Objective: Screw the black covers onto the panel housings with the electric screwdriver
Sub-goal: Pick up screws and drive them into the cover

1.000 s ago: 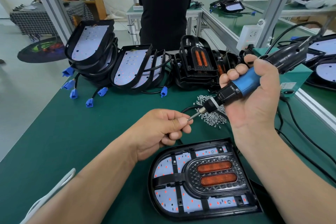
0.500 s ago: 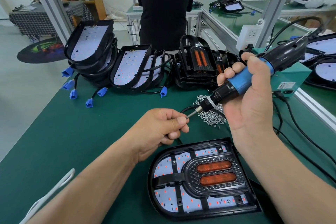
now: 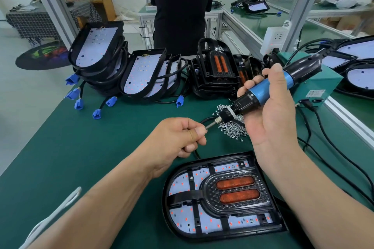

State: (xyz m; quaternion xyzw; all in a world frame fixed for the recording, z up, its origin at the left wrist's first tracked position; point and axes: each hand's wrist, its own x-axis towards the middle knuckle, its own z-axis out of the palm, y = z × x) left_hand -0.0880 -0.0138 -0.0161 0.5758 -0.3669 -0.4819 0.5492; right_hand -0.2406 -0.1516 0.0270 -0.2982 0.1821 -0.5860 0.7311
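A panel housing [image 3: 182,228] lies flat near the front edge of the green bench, with a black cover [image 3: 210,195] bearing two orange strips set in it. Above it my right hand [image 3: 271,115] grips the blue and black electric screwdriver [image 3: 269,90], tilted with its bit pointing down-left. My left hand [image 3: 178,137] pinches something small at the bit's tip between thumb and forefinger; what it is I cannot make out. A heap of loose silver screws [image 3: 232,127] lies just behind my hands.
Stacked open housings [image 3: 95,54] with blue connectors [image 3: 96,113] lean at the back left. Black covers [image 3: 218,70] stand piled at the back centre. A teal power box [image 3: 315,87] and black cables [image 3: 332,147] sit at the right. A person in black stands behind the bench.
My right hand with the screwdriver has shifted slightly up and left. My left hand keeps its pinch at the bit's tip.
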